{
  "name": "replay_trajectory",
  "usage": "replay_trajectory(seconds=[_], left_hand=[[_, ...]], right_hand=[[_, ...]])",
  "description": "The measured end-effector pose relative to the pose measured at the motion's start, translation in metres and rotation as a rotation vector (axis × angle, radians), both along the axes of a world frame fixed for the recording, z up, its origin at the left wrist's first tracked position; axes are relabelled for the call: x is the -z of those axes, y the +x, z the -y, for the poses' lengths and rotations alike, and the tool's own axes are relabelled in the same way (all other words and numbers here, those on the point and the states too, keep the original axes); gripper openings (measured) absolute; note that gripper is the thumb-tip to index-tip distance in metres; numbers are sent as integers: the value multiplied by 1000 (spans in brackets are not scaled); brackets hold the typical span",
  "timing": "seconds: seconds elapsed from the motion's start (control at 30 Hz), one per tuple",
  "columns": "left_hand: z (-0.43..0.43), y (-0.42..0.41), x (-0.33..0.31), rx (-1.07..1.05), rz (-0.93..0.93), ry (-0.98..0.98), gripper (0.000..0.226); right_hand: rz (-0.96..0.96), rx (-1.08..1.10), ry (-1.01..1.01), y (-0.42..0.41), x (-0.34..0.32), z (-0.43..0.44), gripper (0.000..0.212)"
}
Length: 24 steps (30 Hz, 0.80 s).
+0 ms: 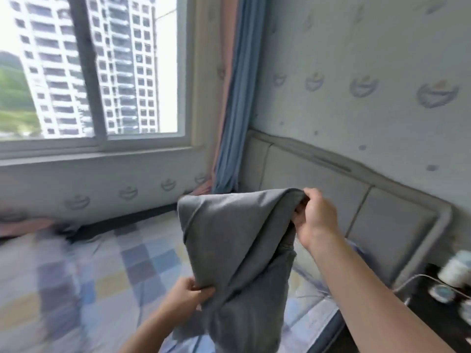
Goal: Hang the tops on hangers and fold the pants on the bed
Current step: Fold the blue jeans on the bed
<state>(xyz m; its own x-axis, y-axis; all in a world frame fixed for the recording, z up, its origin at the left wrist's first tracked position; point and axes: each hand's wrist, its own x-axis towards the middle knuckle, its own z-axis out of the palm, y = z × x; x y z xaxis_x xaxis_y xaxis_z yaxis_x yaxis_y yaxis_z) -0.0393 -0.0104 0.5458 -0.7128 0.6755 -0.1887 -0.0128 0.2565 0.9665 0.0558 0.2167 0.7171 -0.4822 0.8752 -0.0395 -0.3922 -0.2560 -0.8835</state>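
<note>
A pair of grey pants [229, 240] hangs in the air above the bed [107, 271], draped in a loose fold. My right hand [316, 217] grips the upper edge of the fabric, raised near the headboard. Lower down, my left hand [188, 294] pinches a lower corner of the same pants. The rest of the cloth drops toward the bottom of the view. The bed has a checked sheet of blue, yellow and pale squares. No hangers or tops are clear in view.
A padded grey headboard [369, 207] stands at the right. A dark nightstand [438, 309] with a white jar, cable and small items sits at far right. A window [96, 72] and blue-pink curtain [234, 98] lie ahead. Blurred pinkish cloth [25, 225] lies at left.
</note>
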Motion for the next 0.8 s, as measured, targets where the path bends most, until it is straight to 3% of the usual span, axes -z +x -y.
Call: replay_trajectory(seconds=[0.07,0.13,0.37,0.43,0.5,0.57,0.63,0.73,0.8], left_hand=[[26,-7,47,-93,47,-63,21],[45,-8,80,-222,129,-86,17],[60,-7,123,-696,483,40,22],[53,2,126,-731,578,80,23],[42,10,123,-717,656,159,23],[26,16,110,-663,718,255,17],[6,19,97,-628,740,313,9],[-23,22,80,-593,740,384,16],[-36,22,69,-594,734,446,19]], right_hand=[[74,-79,-85,-30,37,13,20],[153,-211,-114,-49,77,27,17],[647,-707,13,-19,230,87,15],[775,-861,124,3,274,93,28],[864,-1049,237,22,306,92,56],[881,-1212,365,33,321,89,91],[761,-1293,431,30,323,85,104],[667,-1227,474,17,324,77,98],[766,-1148,526,8,324,63,73]])
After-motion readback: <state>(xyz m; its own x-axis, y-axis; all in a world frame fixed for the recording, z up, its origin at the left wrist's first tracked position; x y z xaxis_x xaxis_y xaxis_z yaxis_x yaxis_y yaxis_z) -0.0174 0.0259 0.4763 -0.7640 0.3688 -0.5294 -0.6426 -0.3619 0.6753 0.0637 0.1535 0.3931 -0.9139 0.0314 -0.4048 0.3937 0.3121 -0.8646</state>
